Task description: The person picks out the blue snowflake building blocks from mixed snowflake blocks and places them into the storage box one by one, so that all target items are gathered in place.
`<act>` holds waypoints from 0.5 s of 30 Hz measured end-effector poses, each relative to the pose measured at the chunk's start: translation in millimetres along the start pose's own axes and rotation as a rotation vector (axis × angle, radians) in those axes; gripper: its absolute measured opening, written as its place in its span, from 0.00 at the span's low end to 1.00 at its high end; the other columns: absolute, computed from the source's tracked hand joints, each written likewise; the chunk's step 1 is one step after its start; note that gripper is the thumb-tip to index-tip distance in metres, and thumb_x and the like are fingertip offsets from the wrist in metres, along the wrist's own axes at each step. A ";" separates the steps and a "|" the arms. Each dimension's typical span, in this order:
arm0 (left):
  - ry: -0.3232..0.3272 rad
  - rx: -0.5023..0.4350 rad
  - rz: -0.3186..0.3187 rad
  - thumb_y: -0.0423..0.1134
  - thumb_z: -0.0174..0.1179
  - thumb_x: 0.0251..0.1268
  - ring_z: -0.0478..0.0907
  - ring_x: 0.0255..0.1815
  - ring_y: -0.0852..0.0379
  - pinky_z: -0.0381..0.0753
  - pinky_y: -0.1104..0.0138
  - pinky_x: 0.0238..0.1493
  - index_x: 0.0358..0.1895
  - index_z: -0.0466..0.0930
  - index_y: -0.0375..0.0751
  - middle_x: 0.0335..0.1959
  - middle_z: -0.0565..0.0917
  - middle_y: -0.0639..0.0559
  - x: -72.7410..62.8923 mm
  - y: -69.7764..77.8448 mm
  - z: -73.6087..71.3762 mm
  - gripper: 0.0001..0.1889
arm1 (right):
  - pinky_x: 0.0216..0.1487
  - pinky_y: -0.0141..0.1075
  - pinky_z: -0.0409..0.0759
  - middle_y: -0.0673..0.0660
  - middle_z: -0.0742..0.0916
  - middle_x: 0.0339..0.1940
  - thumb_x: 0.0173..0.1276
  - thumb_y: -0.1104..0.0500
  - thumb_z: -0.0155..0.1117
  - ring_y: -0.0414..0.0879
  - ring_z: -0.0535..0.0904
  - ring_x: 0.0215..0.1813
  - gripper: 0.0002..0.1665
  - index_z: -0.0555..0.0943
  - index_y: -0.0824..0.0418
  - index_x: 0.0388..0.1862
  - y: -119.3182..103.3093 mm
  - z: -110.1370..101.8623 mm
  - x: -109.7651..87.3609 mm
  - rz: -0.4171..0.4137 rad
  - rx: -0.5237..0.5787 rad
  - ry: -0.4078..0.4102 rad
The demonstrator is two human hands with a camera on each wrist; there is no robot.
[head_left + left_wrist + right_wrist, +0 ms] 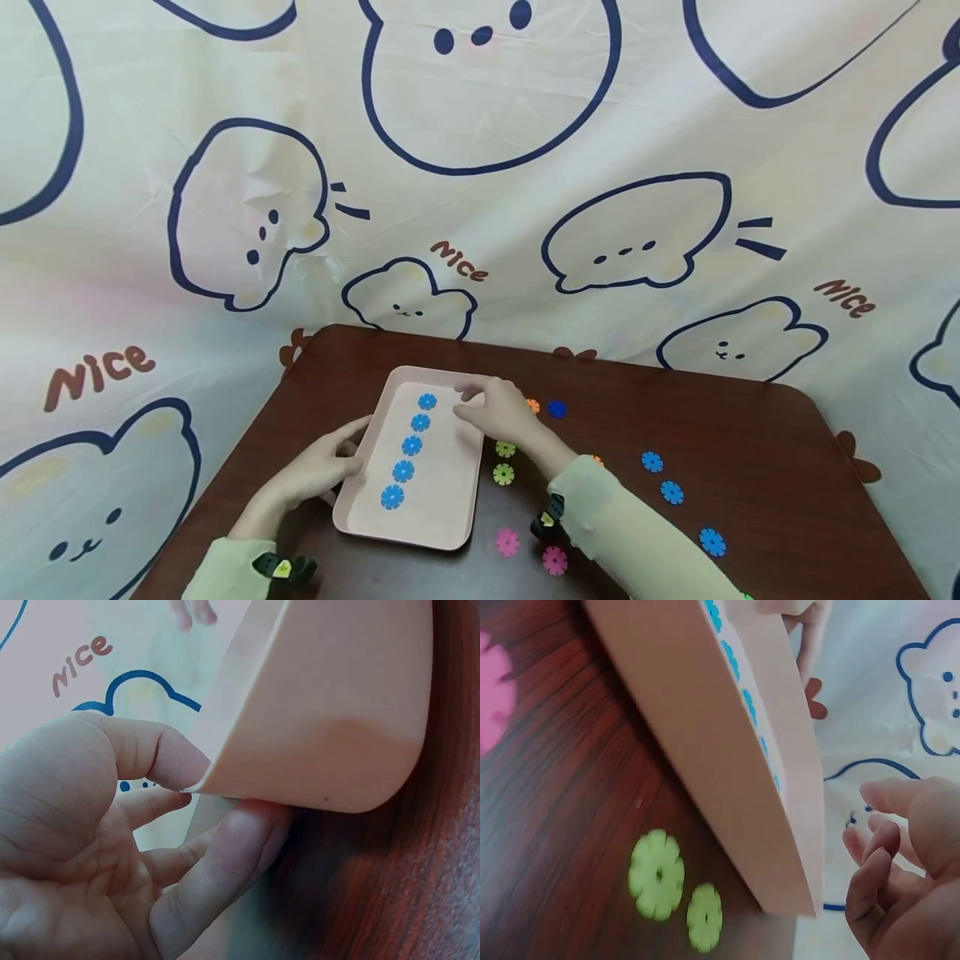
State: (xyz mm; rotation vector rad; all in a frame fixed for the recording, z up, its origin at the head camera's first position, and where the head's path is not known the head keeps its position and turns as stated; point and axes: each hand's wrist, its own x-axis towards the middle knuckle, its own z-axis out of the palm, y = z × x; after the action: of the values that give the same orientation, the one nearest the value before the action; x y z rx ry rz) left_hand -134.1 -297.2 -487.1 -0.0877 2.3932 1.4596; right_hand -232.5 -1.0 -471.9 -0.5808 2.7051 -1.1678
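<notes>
A shallow pale-pink tray (442, 508) sits on the dark table, holding several blue snowflake discs (411, 445) in a slanting row. My left hand (318, 467) grips the tray's left edge. In the left wrist view its thumb (180, 761) is on the rim (244, 724), with fingers lower down by the tray's wall. Over the tray's upper right part is my right hand (498, 408). Its fingers are loosely bent with nothing between them, as the right wrist view of the hand (900, 862) also shows.
Right of the tray lie green discs (504, 474), pink discs (507, 542), an orange disc (533, 406) and a dark-blue disc (557, 409). More blue discs (672, 492) lie farther right on the brown table (772, 467). A printed cloth (480, 217) hangs behind the table.
</notes>
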 end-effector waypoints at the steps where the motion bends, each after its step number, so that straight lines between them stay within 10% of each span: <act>1: -0.004 -0.001 0.000 0.31 0.58 0.67 0.83 0.36 0.47 0.87 0.50 0.24 0.82 0.57 0.40 0.47 0.77 0.37 -0.3 0.0 0.4 0.39 | 0.41 0.40 0.85 0.47 0.88 0.48 0.70 0.48 0.69 0.47 0.83 0.46 0.22 0.86 0.52 0.61 3.5 -4.0 -4.4 -0.010 -0.001 0.003; 15: 0.002 0.005 -0.018 0.30 0.58 0.65 0.83 0.35 0.47 0.87 0.50 0.24 0.82 0.57 0.40 0.47 0.77 0.37 -0.7 4.8 2.5 0.40 | 0.46 0.45 0.83 0.50 0.88 0.49 0.69 0.51 0.73 0.48 0.84 0.47 0.18 0.86 0.50 0.57 45.1 -67.3 -59.9 0.001 -0.002 0.076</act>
State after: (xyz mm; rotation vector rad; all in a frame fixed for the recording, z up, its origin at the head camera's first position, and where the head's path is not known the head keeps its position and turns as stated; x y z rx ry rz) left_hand -133.9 -292.8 -483.9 -0.1093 2.3915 1.4458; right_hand -209.3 96.3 -459.7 -0.5455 2.7700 -1.2110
